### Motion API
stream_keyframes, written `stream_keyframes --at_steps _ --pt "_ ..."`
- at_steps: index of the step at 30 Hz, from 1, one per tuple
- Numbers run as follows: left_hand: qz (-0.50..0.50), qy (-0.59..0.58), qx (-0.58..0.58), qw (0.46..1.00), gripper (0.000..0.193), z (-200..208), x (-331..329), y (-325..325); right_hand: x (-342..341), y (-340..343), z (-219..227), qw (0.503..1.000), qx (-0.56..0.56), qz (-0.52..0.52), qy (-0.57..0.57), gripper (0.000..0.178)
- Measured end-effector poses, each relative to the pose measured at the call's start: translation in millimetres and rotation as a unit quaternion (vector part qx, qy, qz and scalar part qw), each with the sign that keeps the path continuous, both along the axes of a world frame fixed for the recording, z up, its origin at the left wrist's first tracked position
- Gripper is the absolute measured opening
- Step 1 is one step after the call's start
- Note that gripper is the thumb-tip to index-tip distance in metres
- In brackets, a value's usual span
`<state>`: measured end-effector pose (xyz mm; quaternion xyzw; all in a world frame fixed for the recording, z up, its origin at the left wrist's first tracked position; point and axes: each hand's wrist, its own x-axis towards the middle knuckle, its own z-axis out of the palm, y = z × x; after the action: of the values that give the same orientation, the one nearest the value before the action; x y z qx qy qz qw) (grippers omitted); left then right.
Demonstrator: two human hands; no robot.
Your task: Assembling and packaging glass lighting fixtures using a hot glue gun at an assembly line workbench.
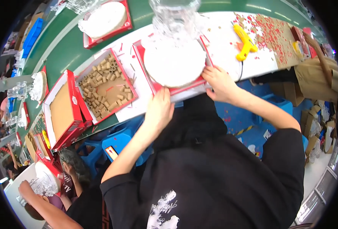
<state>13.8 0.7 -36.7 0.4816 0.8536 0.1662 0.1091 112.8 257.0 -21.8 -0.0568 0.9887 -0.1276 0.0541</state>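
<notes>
In front of me a shallow red box (pixel 140 61) with a pale rim lies on the white work surface. A white round disc (pixel 174 63) fills most of it, and a clear plastic piece (pixel 175 17) with a faceted shape rises at its far side. My left hand (pixel 160 108) has its fingers over the near wall of the box, left of the middle, with the thumb below. At the near right corner, my right hand (pixel 219 81) grips the box edge, fingers on top and thumb lower down.
Left of the box stands a red tray of short brown cardboard tubes (pixel 104 86), beside an open red box (pixel 64 107). A yellow glue gun (pixel 245 44) lies to the right near scattered red bits (pixel 270 34). Another white disc (pixel 104 19) sits beyond. Co-workers are at both sides.
</notes>
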Motion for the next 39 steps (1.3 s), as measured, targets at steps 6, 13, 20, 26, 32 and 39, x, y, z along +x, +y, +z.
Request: stream_keyframes --at_steps 6,13,20,26,32,39 --pt "0.03 -0.008 -0.055 0.998 0.036 -5 7 3 0 -13 10 1.0 -0.025 0.0 -0.002 0.06" --pt "0.03 -0.005 -0.045 0.999 0.038 -29 11 6 -35 48 107 0.95 -0.169 -0.096 0.245 0.051" --pt "0.087 0.048 0.065 0.993 0.046 -50 28 -3 -146 -40 128 0.854 -0.447 -0.013 0.266 0.065" --pt "0.178 -0.231 0.485 0.824 0.017 12 34 -34 -126 65 139 0.904 -0.189 0.027 0.383 0.042" --pt "0.225 -0.416 0.616 0.63 0.076 39 18 -52 -66 27 238 0.596 -0.747 0.293 0.024 0.061" --pt "0.159 -0.567 0.564 0.579 0.113 131 2 -39 -89 45 157 0.464 -0.853 -0.043 0.236 0.046"
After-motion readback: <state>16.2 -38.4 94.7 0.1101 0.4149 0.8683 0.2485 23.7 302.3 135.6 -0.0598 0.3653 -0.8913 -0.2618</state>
